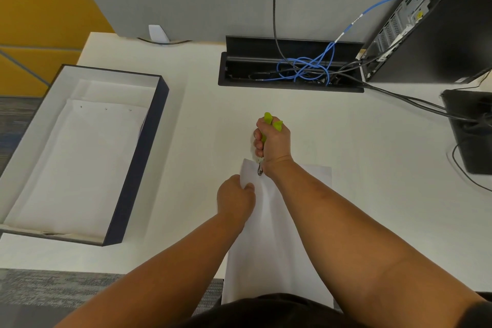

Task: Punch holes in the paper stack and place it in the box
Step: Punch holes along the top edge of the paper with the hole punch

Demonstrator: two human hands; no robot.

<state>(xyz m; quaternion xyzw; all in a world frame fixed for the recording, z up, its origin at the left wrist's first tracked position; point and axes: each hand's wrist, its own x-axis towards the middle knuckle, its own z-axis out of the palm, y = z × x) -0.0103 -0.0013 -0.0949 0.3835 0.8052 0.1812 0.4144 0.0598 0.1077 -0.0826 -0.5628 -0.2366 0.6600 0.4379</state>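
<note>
While the left hand [235,198] pinches the paper stack [277,242], the right hand [271,141] squeezes the punch [269,120].

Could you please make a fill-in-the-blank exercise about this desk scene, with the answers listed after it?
1. The right hand squeezes a hole punch whose handles are ____ in colour.
2. The left hand pinches the paper stack near its far-____ corner.
3. The open box lies to the ____ of both hands.
4. The punched sheet in the box shows ____ holes along its far edge.

Answers: green; left; left; three
</note>
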